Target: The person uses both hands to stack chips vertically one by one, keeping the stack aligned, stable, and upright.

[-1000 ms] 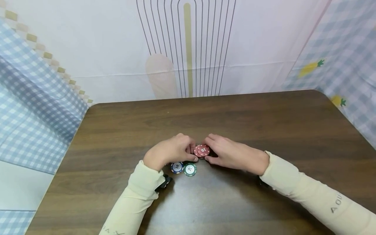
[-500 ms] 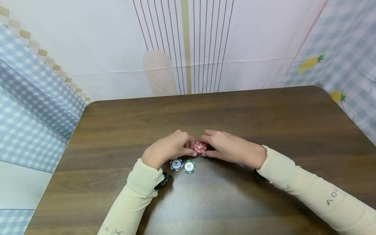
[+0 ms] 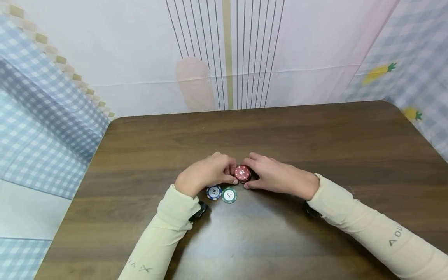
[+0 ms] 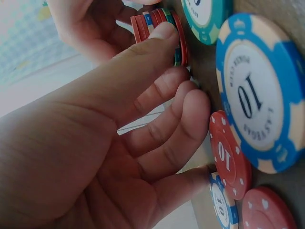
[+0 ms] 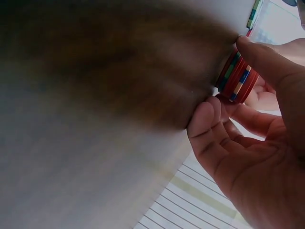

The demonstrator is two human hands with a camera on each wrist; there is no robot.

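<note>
A short stack of poker chips [image 3: 242,174], topped by a red chip marked 10, stands on the table between both hands. My left hand [image 3: 210,173] holds its left side, thumb in front and bent fingers behind. From the opposite side my right hand [image 3: 276,175] holds the stack with thumb and curled fingers. Red, blue and green edges show on the stack [image 5: 238,78] in the right wrist view. A blue chip [image 3: 214,192] and a green chip [image 3: 229,195] lie flat just in front. Under the left palm, red chips [image 4: 228,157] and another blue chip [image 4: 221,202] appear in the left wrist view.
The brown wooden table [image 3: 315,136] extends around the hands. Behind it hangs a white patterned cloth [image 3: 140,58], with blue checked cloth [image 3: 45,109] along the left side and more on the right.
The stack's upper red chips, offset from each other a second ago, now line up. Both hands stay around the stack, and the view has shifted slightly.
</note>
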